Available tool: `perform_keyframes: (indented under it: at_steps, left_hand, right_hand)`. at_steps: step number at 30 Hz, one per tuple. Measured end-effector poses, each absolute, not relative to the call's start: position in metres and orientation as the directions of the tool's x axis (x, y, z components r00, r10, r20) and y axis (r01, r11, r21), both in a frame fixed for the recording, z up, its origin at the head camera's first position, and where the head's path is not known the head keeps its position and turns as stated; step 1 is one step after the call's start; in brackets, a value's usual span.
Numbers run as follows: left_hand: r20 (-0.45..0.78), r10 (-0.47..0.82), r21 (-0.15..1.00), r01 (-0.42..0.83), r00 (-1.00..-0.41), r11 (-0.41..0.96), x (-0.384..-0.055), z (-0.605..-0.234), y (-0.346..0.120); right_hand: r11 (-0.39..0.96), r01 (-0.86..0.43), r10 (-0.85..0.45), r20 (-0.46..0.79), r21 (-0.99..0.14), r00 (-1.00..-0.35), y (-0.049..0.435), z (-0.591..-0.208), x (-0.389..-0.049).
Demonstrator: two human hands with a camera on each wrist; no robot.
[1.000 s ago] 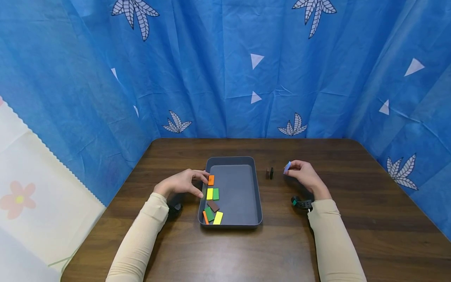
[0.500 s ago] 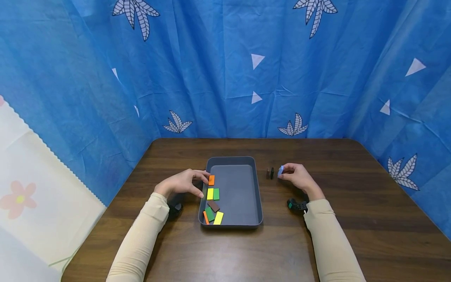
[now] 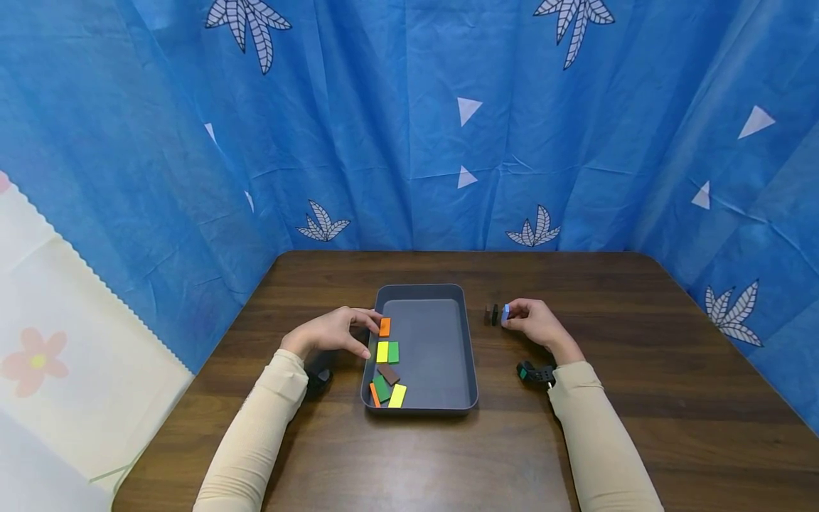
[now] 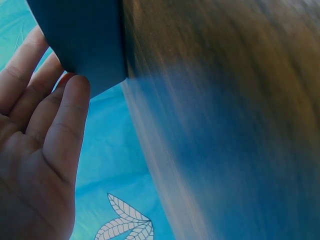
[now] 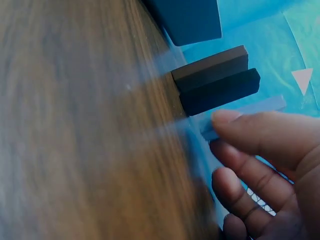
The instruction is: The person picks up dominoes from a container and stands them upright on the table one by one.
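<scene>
Right of the tray (image 3: pixel 429 348), the right hand (image 3: pixel 539 323) pinches a blue block (image 3: pixel 505 313) beside two dark blocks (image 3: pixel 495 315). The left hand (image 3: pixel 334 332), thumb and fingers spread, lies at its left rim.

Wooden table (image 3: pixel 409 462) | gray tray (image 3: pixel 431 348) | brown block (image 5: pixel 212 66), black block (image 5: pixel 220 93), both upright

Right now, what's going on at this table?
A person's right hand pinches a light blue block upright, beside a black block and a brown block standing on the table. Whether the blue one touches down is hard to tell. The left hand is at the left edge of a gray tray, near an orange block, one of seven blocks inside.
</scene>
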State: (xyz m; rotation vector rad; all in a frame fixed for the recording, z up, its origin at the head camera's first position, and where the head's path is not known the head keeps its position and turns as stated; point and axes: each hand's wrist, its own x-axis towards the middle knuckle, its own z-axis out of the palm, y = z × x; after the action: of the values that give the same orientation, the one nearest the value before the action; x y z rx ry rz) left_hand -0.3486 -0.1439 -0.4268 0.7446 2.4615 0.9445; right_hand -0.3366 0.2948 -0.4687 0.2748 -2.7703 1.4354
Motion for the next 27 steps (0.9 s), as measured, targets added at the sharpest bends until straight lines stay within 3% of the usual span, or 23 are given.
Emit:
perform_keyframes:
  at_steps: [27]
  left_hand:
    - [-0.170,0.615,0.691,0.352,-0.770,0.631,-0.3482,-0.4261,-0.1426]
  right_hand:
    - [0.575,-0.109,-0.136,0.038,-0.811,-0.990,0.2925,-0.4722,-0.3411]
